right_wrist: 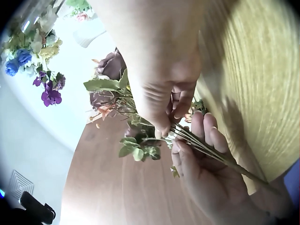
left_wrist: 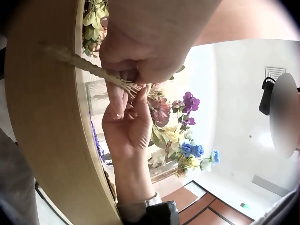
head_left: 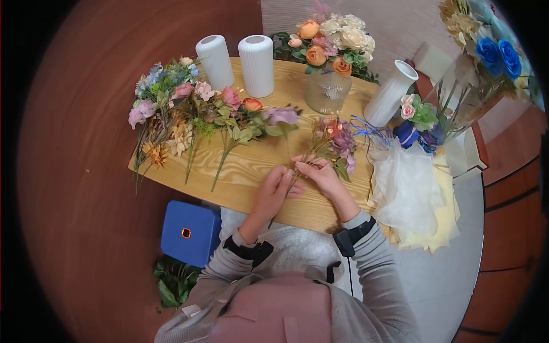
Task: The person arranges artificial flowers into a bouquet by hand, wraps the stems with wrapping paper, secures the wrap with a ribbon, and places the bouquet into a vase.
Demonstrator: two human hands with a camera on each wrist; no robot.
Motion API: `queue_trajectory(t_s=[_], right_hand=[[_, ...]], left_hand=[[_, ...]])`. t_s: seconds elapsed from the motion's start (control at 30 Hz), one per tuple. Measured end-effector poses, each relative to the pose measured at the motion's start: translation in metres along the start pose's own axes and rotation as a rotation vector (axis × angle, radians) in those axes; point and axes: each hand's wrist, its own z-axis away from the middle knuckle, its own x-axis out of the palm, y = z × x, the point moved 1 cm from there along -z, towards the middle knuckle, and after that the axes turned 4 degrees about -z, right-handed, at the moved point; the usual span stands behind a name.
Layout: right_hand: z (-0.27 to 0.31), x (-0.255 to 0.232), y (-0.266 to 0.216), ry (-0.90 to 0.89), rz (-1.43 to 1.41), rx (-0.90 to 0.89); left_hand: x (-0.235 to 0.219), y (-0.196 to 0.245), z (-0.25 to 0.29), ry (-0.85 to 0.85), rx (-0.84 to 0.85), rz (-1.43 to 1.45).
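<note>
Across mid-frame we have a table (head_left: 240,171), flowers (head_left: 182,137) on its left, two vases (head_left: 257,71) behind them. At top centre we see a jar (head_left: 329,94), another vase (head_left: 389,97) to its right. Before the jar, a bunch (head_left: 343,140) lies in our left hand (head_left: 273,191) and right hand (head_left: 325,176). Cloth (head_left: 406,188) lies at centre right.

Tall along the back of the light-brown wood-grain table (head_left: 243,174) stand two ribbed white cylindrical vases (head_left: 256,66); next comes a clear glass vase (head_left: 327,92)! Multicoloured leafy flowers (head_left: 182,90) sprawl left, sheer white sheets (head_left: 407,186) spill right.
</note>
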Motion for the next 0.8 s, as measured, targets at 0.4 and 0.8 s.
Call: queue_trajectory(t_s=[0.4,0.8], right_hand=[[0.001,0.005,-0.009,0.126,0.078,0.017],[-0.003,0.011,-0.010,0.203,0.114,-0.004]], left_hand=[[-0.006,0.020,-0.010,-0.025,-0.018,-0.162],[-0.010,0.024,-0.011,-0.118,-0.087,-0.115]])
